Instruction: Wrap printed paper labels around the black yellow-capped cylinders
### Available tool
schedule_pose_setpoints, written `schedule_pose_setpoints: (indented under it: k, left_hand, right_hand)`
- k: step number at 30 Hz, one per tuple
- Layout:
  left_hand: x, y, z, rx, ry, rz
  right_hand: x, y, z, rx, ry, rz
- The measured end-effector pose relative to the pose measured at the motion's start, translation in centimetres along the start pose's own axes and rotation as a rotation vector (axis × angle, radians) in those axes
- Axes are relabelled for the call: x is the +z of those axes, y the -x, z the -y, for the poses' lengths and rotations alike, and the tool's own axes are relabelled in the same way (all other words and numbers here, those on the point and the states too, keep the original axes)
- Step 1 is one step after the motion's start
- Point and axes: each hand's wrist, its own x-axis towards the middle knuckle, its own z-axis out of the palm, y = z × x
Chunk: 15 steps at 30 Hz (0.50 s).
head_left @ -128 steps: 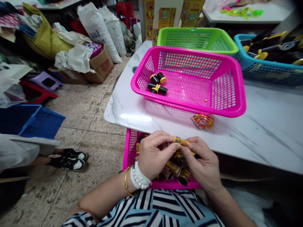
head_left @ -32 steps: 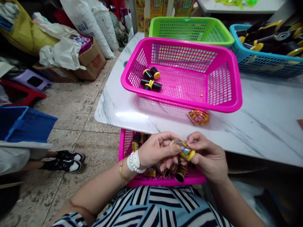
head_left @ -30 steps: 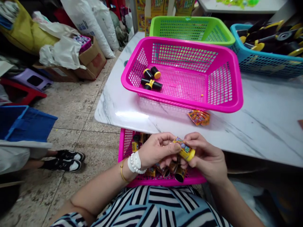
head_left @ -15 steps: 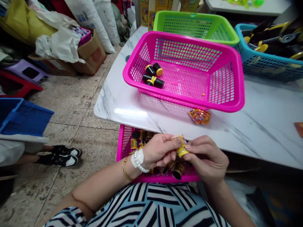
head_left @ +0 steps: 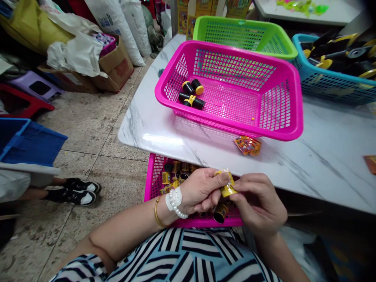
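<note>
Marbled table; yellow tube between left hand, right hand fingertips.

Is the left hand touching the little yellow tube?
Touching. The head view shows it: the thumb of the left hand lies right on the yellow tube.

So the floor here is speckled stone-look tile, pretty grubby, with dark joint lines running past the rounded near-left corner of the desk. That desk has a white marbled top, and there's a bright glare patch close to that same corner. Past its far right edge there's another white table. Over on the left, a purple stool sits right by a red stool, and it's all pretty dark under the desk.
</note>
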Motion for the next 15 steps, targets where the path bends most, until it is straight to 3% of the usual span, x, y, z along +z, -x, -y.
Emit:
schedule_pose_setpoints:
  k: [3, 7, 12, 15]
  left_hand:
    - [0.2, -0.1, 0.1, -0.002, 0.015, 0.008]
    - [0.2, -0.3, 0.1, 0.033, 0.074, 0.025]
    - [0.1, 0.1, -0.6, 0.103, 0.102, -0.034]
    - [0.3, 0.2, -0.9, 0.072, 0.055, -0.016]
  right_hand:
    - [-0.2, 0.0, 0.0, -0.032, 0.044, 0.025]
    - [0.1, 0.4, -0.3, -0.076, 0.054, -0.069]
    - [0.8, 1.0, -0.9, 0.158, -0.113, -0.103]
    - [1.0, 0.7, -0.8, 0.167, -0.112, -0.024]
